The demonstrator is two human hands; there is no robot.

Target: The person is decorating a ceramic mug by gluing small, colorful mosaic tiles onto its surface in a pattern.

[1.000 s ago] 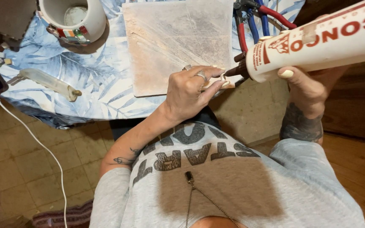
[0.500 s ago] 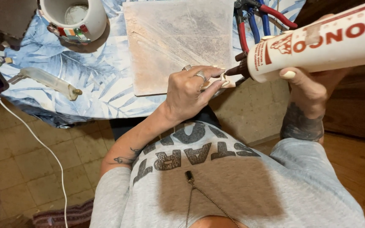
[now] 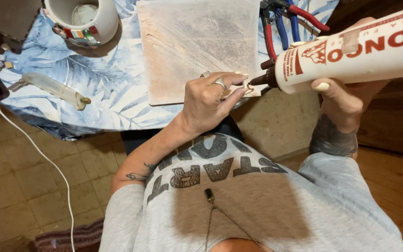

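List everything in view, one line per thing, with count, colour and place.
glue bottle: one, white with dark nozzle, in the right hand
small piece: one, pale, pinched in the left fingertips at the nozzle
square tile: one, beige, on the table
tablecloth: one, blue leaf print, over the table
mug: one, white with mosaic bits, top left
pliers: two pairs, red- and blue-handled, top right
cable: one, white, over the floor
left hand: ringed, holding the piece
right hand: gripping the bottle

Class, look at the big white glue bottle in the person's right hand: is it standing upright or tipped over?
Tipped. The glue bottle lies nearly sideways in the right hand, its dark nozzle aimed at a small piece pinched in the left hand.
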